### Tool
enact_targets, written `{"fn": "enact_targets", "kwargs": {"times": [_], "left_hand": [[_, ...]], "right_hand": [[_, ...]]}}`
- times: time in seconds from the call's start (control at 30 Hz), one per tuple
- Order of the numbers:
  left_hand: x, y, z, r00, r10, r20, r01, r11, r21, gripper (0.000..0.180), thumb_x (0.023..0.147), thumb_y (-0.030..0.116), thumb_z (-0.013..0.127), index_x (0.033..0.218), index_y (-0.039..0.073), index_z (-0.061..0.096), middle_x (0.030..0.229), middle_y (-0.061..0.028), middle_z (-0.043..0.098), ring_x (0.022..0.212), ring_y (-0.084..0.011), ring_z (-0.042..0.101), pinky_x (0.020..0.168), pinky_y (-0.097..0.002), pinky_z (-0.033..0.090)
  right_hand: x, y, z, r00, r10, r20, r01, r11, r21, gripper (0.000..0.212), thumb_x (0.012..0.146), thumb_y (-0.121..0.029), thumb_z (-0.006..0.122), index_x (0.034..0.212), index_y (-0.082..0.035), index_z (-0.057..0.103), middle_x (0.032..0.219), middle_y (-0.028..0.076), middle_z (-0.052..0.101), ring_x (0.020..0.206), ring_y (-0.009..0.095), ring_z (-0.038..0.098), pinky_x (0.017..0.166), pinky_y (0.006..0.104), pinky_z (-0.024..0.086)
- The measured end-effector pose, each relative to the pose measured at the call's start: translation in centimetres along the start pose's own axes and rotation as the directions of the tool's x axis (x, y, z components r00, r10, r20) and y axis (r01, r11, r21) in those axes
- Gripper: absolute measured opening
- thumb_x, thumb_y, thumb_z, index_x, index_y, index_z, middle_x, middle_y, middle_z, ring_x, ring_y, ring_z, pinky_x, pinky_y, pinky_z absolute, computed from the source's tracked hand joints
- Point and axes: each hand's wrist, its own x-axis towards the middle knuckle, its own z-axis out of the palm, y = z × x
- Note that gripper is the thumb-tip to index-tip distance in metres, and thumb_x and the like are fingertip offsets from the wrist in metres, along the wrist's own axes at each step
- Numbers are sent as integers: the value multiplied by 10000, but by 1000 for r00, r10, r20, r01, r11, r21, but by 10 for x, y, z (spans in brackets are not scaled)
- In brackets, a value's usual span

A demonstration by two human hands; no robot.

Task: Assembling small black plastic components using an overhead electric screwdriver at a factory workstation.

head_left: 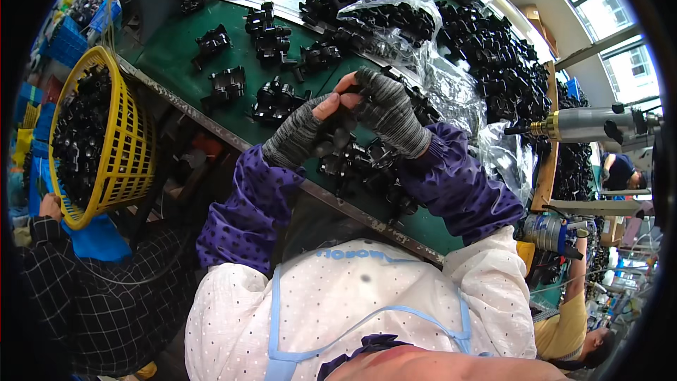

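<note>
My left hand (300, 125) and my right hand (390, 107), both in grey fingerless gloves, meet above the green table, fingers bent and fingertips close together. Between them they grip a black moulded part (340, 135); its upper end is hidden by my fingers. Just below it lie more black parts (377, 155), partly overlapping it in view. Left of my left hand sits a black housing-like part (276, 101), and a similar one (321, 55) lies beyond my fingertips.
Loose black parts (227, 85) are spread over the green table (169, 56). Clear plastic bags (451, 92) and a large heap of black parts (504, 63) lie to the right. A yellow basket (109, 162) of black pieces stands left, beside a person in checked clothing (113, 303). A metal cylindrical tool (585, 125) projects from the right.
</note>
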Motion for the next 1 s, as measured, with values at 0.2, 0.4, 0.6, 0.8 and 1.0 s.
{"fn": "enact_targets", "kwargs": {"times": [0.2, 0.4, 0.6, 0.8, 1.0], "left_hand": [[-22, 9, 22, 997, 78, 11, -78, 955, 285, 434, 822, 488, 475, 818, 66, 576, 598, 23, 476, 469, -46, 403, 401, -196, 285], [-25, -21, 2, 851, 525, 29, -372, 563, 738, 241, 795, 286, 575, 869, 58, 597, 647, -40, 555, 526, -132, 516, 458, -249, 388], [-15, -31, 9, 524, 851, 20, -170, 82, 982, 162, 816, 168, 555, 941, 69, 587, 744, -79, 604, 604, -213, 586, 505, -292, 453], [-20, 0, 12, 766, 115, -632, -133, 991, 19, 331, 820, 290, 557, 1091, 133, 452, 797, 14, 546, 548, -61, 508, 386, -182, 348], [-3, 12, -19, 865, -37, -501, -128, 948, -292, 170, 779, 233, 597, 860, 120, 499, 724, -3, 543, 522, -90, 508, 375, -206, 353]], "right_hand": [[0, -8, -16, 840, -389, 377, 542, 605, -584, 250, 738, -319, 592, 809, -86, 538, 700, 68, 536, 655, 244, 561, 528, 343, 466], [5, -22, -10, 851, -106, 514, 373, 811, -450, 180, 743, -170, 617, 866, -55, 554, 702, 98, 574, 643, 270, 586, 523, 355, 463], [18, 7, 12, 921, 116, 373, 144, 788, -599, 146, 760, -206, 583, 822, -75, 565, 660, 112, 590, 629, 288, 598, 540, 358, 468], [30, 26, 6, 984, 111, 142, -39, 899, -436, 106, 767, -92, 606, 829, -20, 558, 624, 71, 556, 573, 130, 542, 526, 266, 438], [51, 23, 25, 984, 13, 179, 88, 832, -547, 130, 743, -175, 580, 796, -56, 572, 641, 142, 558, 618, 314, 567, 535, 368, 436]]}}
